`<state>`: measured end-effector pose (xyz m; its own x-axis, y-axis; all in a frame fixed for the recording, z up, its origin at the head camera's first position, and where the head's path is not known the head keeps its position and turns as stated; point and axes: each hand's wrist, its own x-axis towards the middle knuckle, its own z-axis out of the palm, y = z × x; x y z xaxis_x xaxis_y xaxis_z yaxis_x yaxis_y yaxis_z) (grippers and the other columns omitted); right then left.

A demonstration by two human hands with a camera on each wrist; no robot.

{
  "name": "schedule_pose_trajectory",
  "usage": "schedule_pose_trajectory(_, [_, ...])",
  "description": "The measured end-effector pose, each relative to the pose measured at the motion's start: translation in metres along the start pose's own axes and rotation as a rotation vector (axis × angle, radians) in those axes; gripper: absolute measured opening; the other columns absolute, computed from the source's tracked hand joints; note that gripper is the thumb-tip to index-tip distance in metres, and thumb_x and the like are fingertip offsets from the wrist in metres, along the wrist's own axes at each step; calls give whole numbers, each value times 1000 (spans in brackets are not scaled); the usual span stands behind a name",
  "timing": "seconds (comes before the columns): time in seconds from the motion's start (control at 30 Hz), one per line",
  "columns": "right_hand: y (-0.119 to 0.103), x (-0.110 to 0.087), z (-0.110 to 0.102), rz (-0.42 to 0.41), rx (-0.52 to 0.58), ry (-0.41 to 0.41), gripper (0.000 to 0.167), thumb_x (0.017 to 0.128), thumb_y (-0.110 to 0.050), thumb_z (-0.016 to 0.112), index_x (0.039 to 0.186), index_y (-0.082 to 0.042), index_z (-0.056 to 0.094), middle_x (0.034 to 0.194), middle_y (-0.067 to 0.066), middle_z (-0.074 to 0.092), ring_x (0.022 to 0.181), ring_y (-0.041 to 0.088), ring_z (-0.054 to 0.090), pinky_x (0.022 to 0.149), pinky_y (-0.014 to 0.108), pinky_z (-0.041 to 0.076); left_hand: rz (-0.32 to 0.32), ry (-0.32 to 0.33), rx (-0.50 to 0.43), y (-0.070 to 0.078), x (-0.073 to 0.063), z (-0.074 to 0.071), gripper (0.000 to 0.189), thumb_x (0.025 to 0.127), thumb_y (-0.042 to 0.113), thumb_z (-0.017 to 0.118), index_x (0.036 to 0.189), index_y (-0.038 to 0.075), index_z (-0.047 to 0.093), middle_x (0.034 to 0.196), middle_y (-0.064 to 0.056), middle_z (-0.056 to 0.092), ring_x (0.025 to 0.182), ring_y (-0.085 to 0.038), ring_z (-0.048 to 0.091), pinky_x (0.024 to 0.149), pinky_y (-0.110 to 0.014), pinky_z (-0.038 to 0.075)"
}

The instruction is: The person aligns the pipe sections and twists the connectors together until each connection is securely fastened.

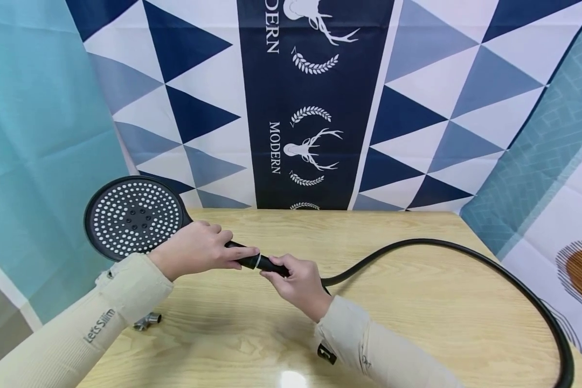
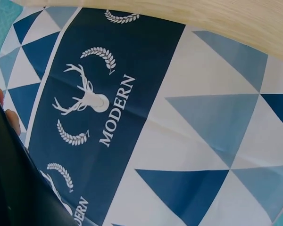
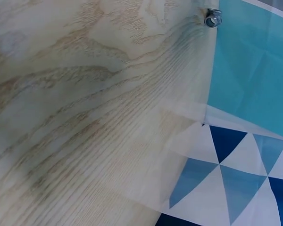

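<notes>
A black shower head (image 1: 136, 218) with a round face full of pale nozzles is held above the table at the left of the head view. My left hand (image 1: 201, 248) grips its handle, the index finger stretched along it. At the handle's lower end, past a light ring, my right hand (image 1: 298, 280) pinches the black end piece of the shower hose (image 1: 417, 241). The two parts meet in line; whether they are threaded together I cannot tell. In the left wrist view, the dark back of the shower head (image 2: 19, 183) fills the lower left corner, with fingertips (image 2: 12, 120) beyond it.
A small chrome fitting (image 1: 147, 321) lies on the wooden table (image 1: 393, 334) by its left edge, partly behind my left sleeve. The hose loops across the right side and over the front. Patterned cloth (image 1: 315, 108) hangs at the back, with teal cloth (image 1: 43, 134) on the left.
</notes>
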<state>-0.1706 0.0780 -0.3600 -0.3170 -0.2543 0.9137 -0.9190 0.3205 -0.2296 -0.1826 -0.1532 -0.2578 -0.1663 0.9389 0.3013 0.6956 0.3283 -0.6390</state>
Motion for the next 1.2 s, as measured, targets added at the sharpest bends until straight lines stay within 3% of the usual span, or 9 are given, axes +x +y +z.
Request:
schedule_pose_trajectory(0.27, [-2,-2,2,26,-1,-3,30,62,4,84,85,6,65,79,21,70,60,20,69,53,17,51,12,-38,26,1,1,-2,41,82,50,68,119,33,65,62,1,47,45,-10,37,42,-21,35])
schedule_pose_trajectory(0.67, [-6,0,1,50,-1,-38,27,66,2,83,86,6,64,80,19,70,57,17,67,51,15,49,7,0,20,1,-3,-1,38,85,51,64,117,32,66,62,0,48,45,-10,37,41,-21,34])
schedule_pose_trajectory(0.77, [-7,3,0,52,-47,-69,27,68,-2,83,88,4,65,79,15,71,54,13,64,50,15,48,-26,8,-14,1,-5,1,33,92,51,53,116,31,67,61,0,47,45,-10,36,40,-21,34])
schedule_pose_trajectory(0.87, [-9,5,-1,58,-135,-129,28,73,-10,81,94,1,66,79,8,70,50,7,57,48,14,44,-56,22,-37,2,-7,1,42,100,51,34,114,31,68,61,0,48,44,-10,37,40,-22,33])
schedule_pose_trajectory(0.97, [-13,6,1,30,-268,-210,23,87,-21,71,98,-2,64,75,1,66,50,5,51,45,16,41,-58,27,-39,3,-8,2,48,102,52,26,112,30,68,61,1,48,44,-10,37,40,-22,32])
schedule_pose_trajectory(1.07, [-16,6,3,-18,-399,-263,29,101,-29,49,97,-2,58,71,0,60,51,8,50,42,22,41,-50,18,-34,4,-7,2,35,98,50,43,112,29,67,61,1,48,43,-10,37,40,-22,31])
schedule_pose_trajectory(1.2, [-18,6,5,-30,-474,-282,47,105,-34,25,96,0,55,75,5,57,52,13,51,41,28,43,-50,4,-16,6,-5,1,35,84,49,65,113,29,66,61,0,47,43,-10,36,40,-22,31])
